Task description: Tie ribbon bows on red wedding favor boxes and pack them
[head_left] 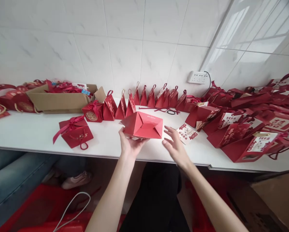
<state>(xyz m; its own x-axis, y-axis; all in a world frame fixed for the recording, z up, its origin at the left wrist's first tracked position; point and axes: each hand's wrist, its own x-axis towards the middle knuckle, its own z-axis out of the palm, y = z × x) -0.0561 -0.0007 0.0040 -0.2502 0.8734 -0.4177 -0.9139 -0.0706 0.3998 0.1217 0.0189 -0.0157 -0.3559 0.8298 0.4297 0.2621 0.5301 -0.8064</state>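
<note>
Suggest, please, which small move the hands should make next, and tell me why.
I would probably bring the right hand in to steady the right side of the red box: that hand is open just beside it, apparently not touching, while the left hand alone supports the box from below.

This looks like a small packing workshop: red gift boxes (243,145) crowd a long white surface (105,138) against a tiled wall (125,58), beside an open cardboard carton (54,101), with plastic stools (35,206) underneath.
</note>
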